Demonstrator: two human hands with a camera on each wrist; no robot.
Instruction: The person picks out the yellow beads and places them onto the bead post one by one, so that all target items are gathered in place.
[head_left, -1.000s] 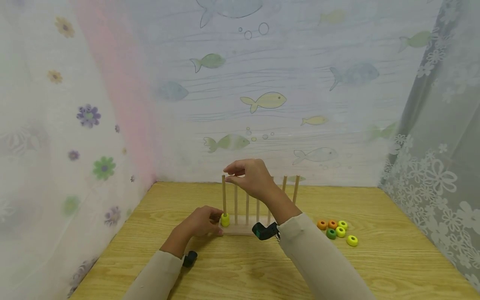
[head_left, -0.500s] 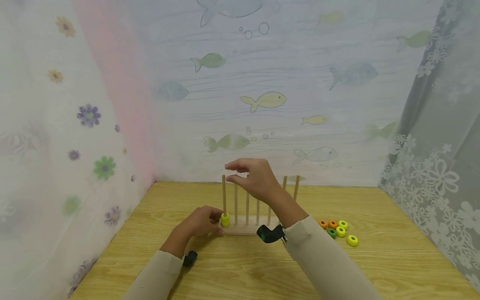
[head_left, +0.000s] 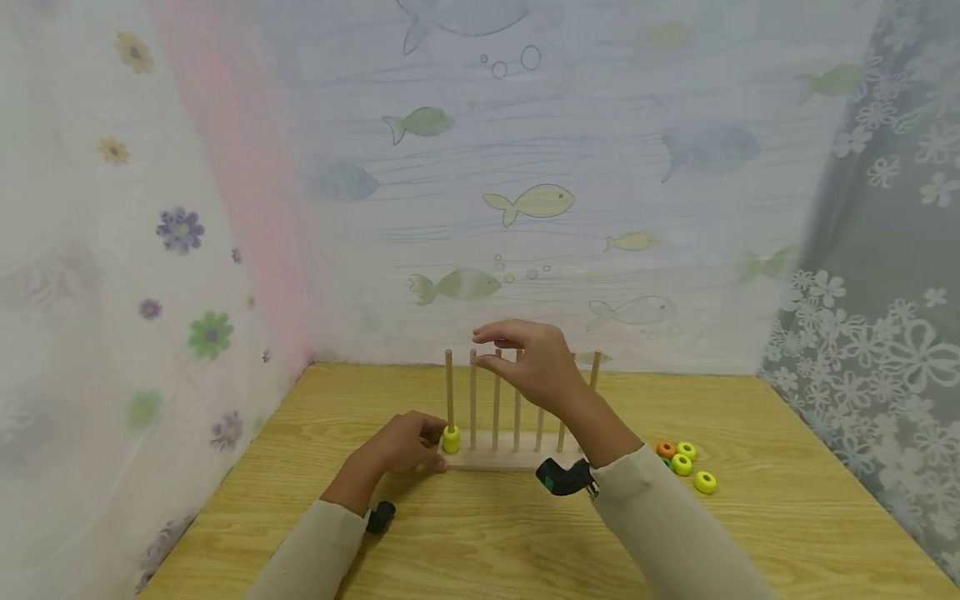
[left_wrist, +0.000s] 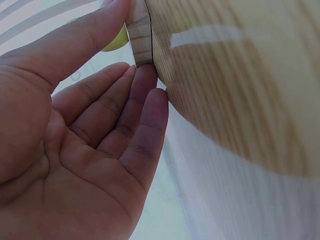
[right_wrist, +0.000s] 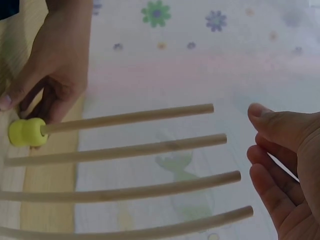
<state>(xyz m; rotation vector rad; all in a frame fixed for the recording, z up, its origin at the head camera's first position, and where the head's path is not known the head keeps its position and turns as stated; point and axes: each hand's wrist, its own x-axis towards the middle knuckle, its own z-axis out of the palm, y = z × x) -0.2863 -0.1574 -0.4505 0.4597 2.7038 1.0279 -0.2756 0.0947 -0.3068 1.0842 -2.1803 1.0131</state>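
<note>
Probably light and stiff, pale wooden peg rack (head_left: 495, 459) wants end-holding; left hand (head_left: 407, 442) grips left end, right hand (head_left: 538, 363) empty, unclenched.

- Mostly hidden behind the right sleeve (head_left: 675, 517), head view: a green bead (head_left: 667, 463).
- Partly covered by the right hand (head_left: 536, 360) and wrist: several rods (head_left: 539, 429).
- Masked toward its right end by the wrist camera (head_left: 564, 477) and sleeve: the wooden base (head_left: 491, 459).
- Largely behind the thumb of the left hand (left_wrist: 90, 145), left wrist view: a yellow bead (left_wrist: 117, 42).
- Cropped at the edge, right wrist view: the right hand.
- Blurred there: a green fish (right_wrist: 192, 206).
</note>
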